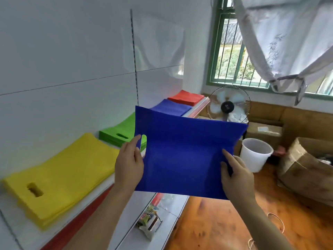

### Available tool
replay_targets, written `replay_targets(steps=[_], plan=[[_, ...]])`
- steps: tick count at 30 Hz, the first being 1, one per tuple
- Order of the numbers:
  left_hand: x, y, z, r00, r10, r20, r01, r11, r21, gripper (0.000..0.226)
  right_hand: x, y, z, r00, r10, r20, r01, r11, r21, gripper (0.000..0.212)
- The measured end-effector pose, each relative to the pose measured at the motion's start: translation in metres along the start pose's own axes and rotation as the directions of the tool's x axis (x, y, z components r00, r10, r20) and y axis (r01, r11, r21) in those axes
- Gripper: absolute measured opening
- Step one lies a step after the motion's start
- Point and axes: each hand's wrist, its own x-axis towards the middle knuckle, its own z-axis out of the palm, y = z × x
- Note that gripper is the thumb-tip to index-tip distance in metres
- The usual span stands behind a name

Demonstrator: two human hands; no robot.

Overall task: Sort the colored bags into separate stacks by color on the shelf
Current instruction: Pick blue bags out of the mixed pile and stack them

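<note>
I hold a flat blue bag [183,152] in the air in front of the shelf [93,201]. My left hand [128,165] grips its left edge beside the handle slot. My right hand [236,177] pinches its lower right edge. Along the shelf lie separate stacks: yellow bags [59,175] nearest, green bags [119,132] behind them, blue bags [171,107] farther back, and red bags [186,97] at the far end. The held bag hides part of the green stack.
A lower shelf [158,219] carries small packets [148,221]. A standing fan [228,105], a white bucket [255,154] and cardboard boxes [306,168] stand on the wooden floor to the right. A barred window [232,51] with a curtain is behind.
</note>
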Motion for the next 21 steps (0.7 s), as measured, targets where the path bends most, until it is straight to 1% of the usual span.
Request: replay_targets(steps=[7, 12, 16, 21], plan=[[0.09, 0.008, 0.134, 0.996, 0.011, 0.09, -0.004, 0.996, -0.085, 0.045, 0.108, 0.065, 0.001, 0.993, 0.079, -0.083, -0.088, 0.99, -0.109, 0.047], [0.135, 0.016, 0.217, 0.986, 0.024, 0.167, -0.009, 0.996, -0.087, 0.043, 0.163, 0.115, 0.007, 0.984, 0.142, -0.104, -0.158, 0.974, -0.164, 0.047], [0.167, 0.018, 0.282, 0.977, 0.021, 0.214, -0.01, 0.998, -0.056, 0.043, 0.212, 0.162, 0.019, 0.978, 0.18, -0.106, -0.197, 0.961, -0.192, 0.047], [0.213, 0.018, 0.359, 0.98, -0.027, 0.198, 0.028, 1.0, 0.001, 0.044, 0.295, 0.227, 0.044, 0.991, 0.116, -0.073, -0.127, 0.977, -0.173, 0.047]])
